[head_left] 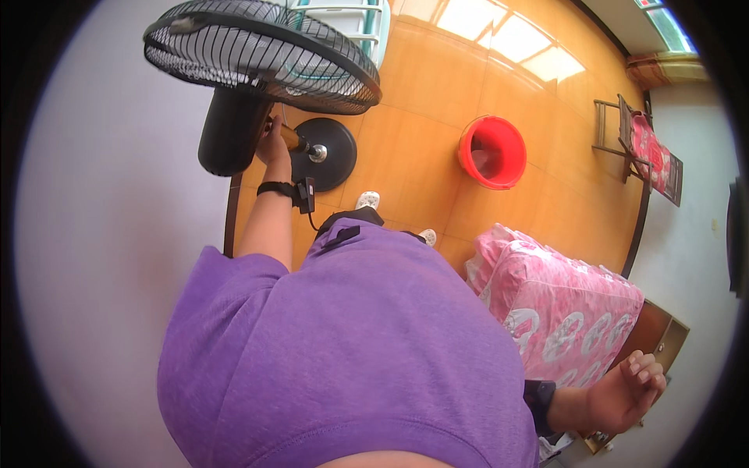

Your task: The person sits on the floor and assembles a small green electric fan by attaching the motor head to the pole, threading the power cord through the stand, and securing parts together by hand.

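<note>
A black standing fan (230, 129) with a wire-cage head and a round base (335, 164) is at the upper left, beside the wall. My left hand (273, 147) grips its pole just under the black motor housing; some of its fingers are hidden behind the housing. The fan's cage faces away from me, with a clear blade showing through the wires. Off to the lower right, my right hand (626, 392) is raised at my side, its fingers loosely bent and nothing visible in them. No object touches it that I can make out.
A red bucket (511, 156) stands on the shiny orange tiled floor. To the right is a table or box under a pink patterned cover (558, 296), in front of a wooden cabinet (659, 335). A folding chair (636, 148) stands farther off; a white rack (367, 12) is behind the fan.
</note>
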The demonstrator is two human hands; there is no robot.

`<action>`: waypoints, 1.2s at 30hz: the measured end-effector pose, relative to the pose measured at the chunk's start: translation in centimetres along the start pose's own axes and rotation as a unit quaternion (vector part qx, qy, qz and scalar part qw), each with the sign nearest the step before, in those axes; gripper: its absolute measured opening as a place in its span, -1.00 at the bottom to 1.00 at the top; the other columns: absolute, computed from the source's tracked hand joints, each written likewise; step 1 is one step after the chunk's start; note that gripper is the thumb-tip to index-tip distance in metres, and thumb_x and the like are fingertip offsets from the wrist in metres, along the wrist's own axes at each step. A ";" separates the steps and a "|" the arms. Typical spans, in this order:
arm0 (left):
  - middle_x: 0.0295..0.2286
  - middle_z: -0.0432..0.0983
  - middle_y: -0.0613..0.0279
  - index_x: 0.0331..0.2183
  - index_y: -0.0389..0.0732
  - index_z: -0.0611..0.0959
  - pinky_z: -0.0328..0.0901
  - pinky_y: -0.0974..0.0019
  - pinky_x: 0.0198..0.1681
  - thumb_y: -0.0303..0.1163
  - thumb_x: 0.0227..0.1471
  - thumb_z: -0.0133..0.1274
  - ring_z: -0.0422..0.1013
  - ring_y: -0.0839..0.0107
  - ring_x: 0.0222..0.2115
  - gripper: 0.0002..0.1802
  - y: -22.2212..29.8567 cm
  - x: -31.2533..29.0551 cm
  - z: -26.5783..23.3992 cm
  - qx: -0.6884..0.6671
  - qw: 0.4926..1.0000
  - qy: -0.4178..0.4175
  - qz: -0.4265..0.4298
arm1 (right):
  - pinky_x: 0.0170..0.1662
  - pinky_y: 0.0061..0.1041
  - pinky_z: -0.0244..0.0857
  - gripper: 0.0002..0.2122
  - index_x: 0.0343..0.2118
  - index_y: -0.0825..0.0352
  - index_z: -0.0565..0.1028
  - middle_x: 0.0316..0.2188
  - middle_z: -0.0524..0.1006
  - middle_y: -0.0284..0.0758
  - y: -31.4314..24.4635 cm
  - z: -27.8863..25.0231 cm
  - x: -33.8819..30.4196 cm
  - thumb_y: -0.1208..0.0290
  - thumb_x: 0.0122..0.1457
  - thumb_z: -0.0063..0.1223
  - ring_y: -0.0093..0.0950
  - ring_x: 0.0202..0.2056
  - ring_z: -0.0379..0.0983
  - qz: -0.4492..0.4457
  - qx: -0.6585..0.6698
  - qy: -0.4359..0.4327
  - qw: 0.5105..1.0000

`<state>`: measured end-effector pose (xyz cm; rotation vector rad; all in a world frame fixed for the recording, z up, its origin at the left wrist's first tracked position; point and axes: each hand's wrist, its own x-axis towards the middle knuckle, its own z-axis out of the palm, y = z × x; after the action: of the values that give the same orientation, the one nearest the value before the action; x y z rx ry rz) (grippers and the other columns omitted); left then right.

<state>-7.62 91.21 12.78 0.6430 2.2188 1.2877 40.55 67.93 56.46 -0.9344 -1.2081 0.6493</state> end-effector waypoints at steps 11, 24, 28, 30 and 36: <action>-0.32 0.46 0.36 -0.26 -0.18 0.57 0.25 0.45 -0.35 -0.36 -0.19 0.21 0.38 0.47 -0.34 -0.65 -5.2 6.2 -1.7 -0.218 0.960 -0.175 0.020 | -0.25 -0.48 0.06 -0.77 -0.28 0.45 0.37 -0.46 0.29 -0.28 -1.0 0.3 -1.0 0.43 0.17 -0.33 -0.46 -0.39 0.16 -0.002 -0.020 0.025 0.999; -0.23 0.44 0.30 -0.19 -0.22 0.54 0.22 0.44 -0.19 -0.31 -0.13 0.15 0.35 0.50 -0.23 -0.60 -4.2 7.5 -4.0 -0.089 0.958 -0.212 0.171 | -0.34 -0.56 0.08 -0.82 -0.34 0.44 0.32 -0.53 0.26 -0.30 -0.7 3.1 -1.0 0.45 0.17 -0.34 -0.52 -0.46 0.14 0.001 -0.100 0.081 0.992; -0.16 0.40 0.19 -0.11 -0.27 0.47 0.21 0.39 -0.10 -0.23 -0.12 0.15 0.34 0.38 -0.17 -0.48 -5.7 10.3 -5.4 -0.118 0.943 -0.309 0.030 | -0.33 -0.57 0.09 -0.82 -0.34 0.44 0.33 -0.51 0.26 -0.30 -0.8 4.0 -0.8 0.46 0.17 -0.35 -0.52 -0.45 0.15 0.017 -0.104 0.069 0.992; -0.14 0.38 0.12 -0.08 -0.31 0.44 0.21 0.35 -0.07 -0.20 -0.11 0.14 0.33 0.31 -0.14 -0.43 -6.2 11.9 -5.5 -0.082 0.939 -0.333 0.004 | -0.33 -0.57 0.10 -0.83 -0.33 0.44 0.33 -0.50 0.26 -0.30 -1.0 4.9 -0.2 0.47 0.17 -0.34 -0.53 -0.44 0.16 0.020 -0.125 0.066 0.990; -0.13 0.38 0.08 -0.08 -0.33 0.43 0.21 0.32 -0.06 -0.24 -0.11 0.12 0.32 0.29 -0.13 -0.44 -6.6 13.5 -3.5 -0.073 0.936 -0.343 0.036 | -0.36 -0.58 0.16 -0.85 -0.34 0.47 0.33 -0.45 0.30 -0.28 -1.3 7.0 0.9 0.50 0.13 -0.30 -0.53 -0.41 0.21 0.028 -0.094 0.095 0.991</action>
<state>-21.20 94.28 6.05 0.9495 1.5258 1.0333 33.93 69.77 58.59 -1.1655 -1.0875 0.4840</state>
